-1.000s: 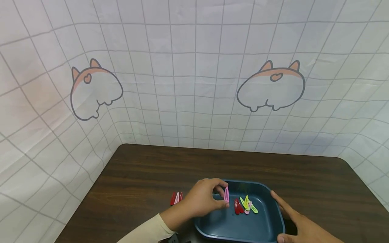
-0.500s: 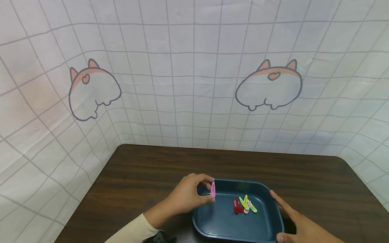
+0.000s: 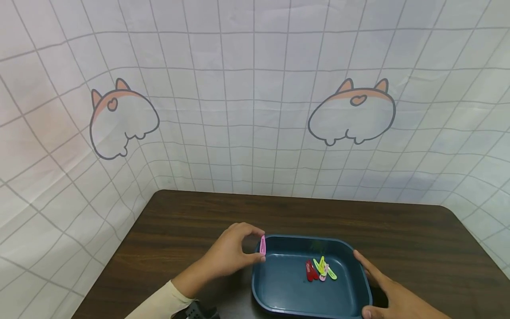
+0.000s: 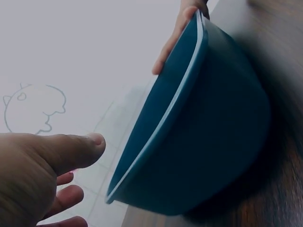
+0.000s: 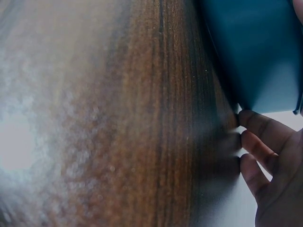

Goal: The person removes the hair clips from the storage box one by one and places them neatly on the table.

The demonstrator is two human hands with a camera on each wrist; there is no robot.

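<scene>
My left hand (image 3: 257,247) pinches a pink hair clip (image 3: 263,245) upright between thumb and forefinger, just above the left rim of a dark teal tray (image 3: 279,283). Inside the tray lie red clips (image 3: 311,271), yellow-green clips (image 3: 323,266) and a pink one, bunched together. My right hand (image 3: 377,284) rests with straight fingers against the tray's right wall. In the left wrist view, my left thumb (image 4: 71,151) shows beside the tray's outer wall (image 4: 213,132). The right wrist view shows my right fingers (image 5: 258,151) by the tray (image 5: 255,47).
The tray stands on a dark wooden table (image 3: 191,221) near its front edge. A white checked cloth with cartoon prints (image 3: 255,110) hangs behind and at both sides. Bare wood lies behind and left of the tray.
My left hand has carried the pink clip leftward, from over the tray's inside to its left rim. The red clips on the table are now hidden behind that hand. The right hand stayed put.
</scene>
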